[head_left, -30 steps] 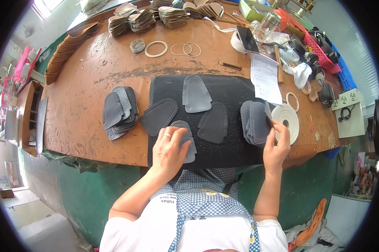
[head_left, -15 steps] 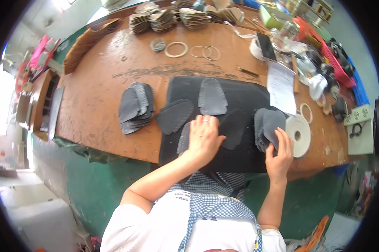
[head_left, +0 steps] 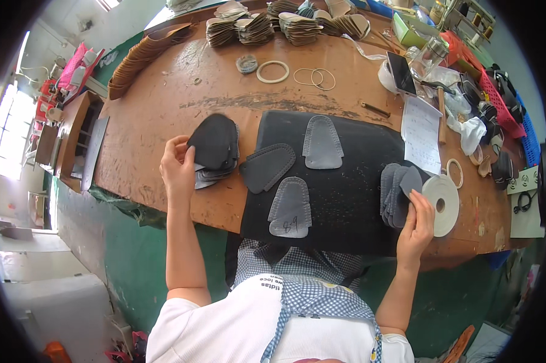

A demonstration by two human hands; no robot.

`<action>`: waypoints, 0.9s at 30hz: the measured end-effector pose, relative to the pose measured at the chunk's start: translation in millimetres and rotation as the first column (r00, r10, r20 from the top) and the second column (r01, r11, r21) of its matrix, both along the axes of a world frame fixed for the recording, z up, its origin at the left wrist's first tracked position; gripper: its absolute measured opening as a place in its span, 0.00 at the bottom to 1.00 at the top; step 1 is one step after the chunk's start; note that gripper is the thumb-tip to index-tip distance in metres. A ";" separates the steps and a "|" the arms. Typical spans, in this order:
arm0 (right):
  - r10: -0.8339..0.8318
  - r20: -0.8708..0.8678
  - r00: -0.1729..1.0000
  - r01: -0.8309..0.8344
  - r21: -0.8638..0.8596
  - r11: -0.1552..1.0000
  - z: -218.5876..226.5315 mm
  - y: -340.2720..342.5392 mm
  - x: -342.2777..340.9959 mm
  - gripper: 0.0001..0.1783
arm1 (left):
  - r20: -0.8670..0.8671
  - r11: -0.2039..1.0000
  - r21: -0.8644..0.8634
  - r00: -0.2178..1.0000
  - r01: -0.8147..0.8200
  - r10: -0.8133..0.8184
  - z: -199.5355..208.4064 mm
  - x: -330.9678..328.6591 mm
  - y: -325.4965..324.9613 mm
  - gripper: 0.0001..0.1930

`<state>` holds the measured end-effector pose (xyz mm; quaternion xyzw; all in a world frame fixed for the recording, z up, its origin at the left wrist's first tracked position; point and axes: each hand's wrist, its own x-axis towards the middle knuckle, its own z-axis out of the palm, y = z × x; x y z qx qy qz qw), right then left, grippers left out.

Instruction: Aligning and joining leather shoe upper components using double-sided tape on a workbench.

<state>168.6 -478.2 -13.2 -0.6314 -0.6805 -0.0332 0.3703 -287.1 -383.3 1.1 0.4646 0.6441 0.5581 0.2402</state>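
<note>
A smooth, matte black piece (head_left: 213, 140), rounded at its top, is pinched along its left edge between the thumb and fingers of the left hand (head_left: 177, 168), above the left stack (head_left: 211, 176) of gray pieces on a worn wooden table (head_left: 146, 109); whether it touches the stack cannot be told. The right hand (head_left: 416, 222), fingers bent together, meets the top of the right stack (head_left: 393, 196); whether it grips a piece is unclear. Between them, three flat, leather-like pieces, the upper (head_left: 323, 143), the darker (head_left: 267, 168) and the lower (head_left: 290, 207), lie apart on a black mat (head_left: 351, 218), their sides stepped and lined with small marks. Both forearms reach up from the table's near edge. A white roll (head_left: 448, 209) crowds the right hand's fingers. Beyond lie a paper sheet (head_left: 421, 134), a phone (head_left: 400, 72), pale rings (head_left: 273, 72) and fanned brown stacks (head_left: 300, 28).
</note>
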 end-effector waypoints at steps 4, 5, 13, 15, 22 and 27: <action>-0.029 0.038 0.999 0.023 0.146 0.989 9.7 2.2 -13.8 0.13 | -0.719 0.987 0.145 0.678 -0.066 0.151 -1.7 22.8 -20.4 0.18; 0.018 0.062 0.998 -0.028 0.163 0.986 11.8 2.6 -19.5 0.13 | -0.630 0.990 0.136 0.775 0.043 0.053 -0.2 40.9 -25.8 0.18; 0.337 0.128 0.933 -0.353 0.125 0.927 3.1 -9.3 -69.8 0.14 | 0.673 0.357 0.016 0.254 0.934 -0.695 -25.9 171.4 -70.8 0.28; 0.380 0.125 0.916 -0.394 0.114 0.912 -0.1 -14.2 -79.5 0.16 | 0.642 0.344 0.019 0.253 0.939 -0.724 -27.1 177.9 -72.0 0.28; 0.416 0.074 0.906 -0.422 0.107 0.900 -9.6 -13.9 -90.3 0.15 | 0.673 0.374 -0.063 0.316 0.925 -0.669 -20.7 165.3 -67.5 0.26; 0.430 -0.060 0.901 -0.423 0.102 0.900 -19.7 -11.1 -98.5 0.13 | 0.611 0.470 -0.088 0.420 0.878 -0.671 -27.5 167.0 -75.8 0.29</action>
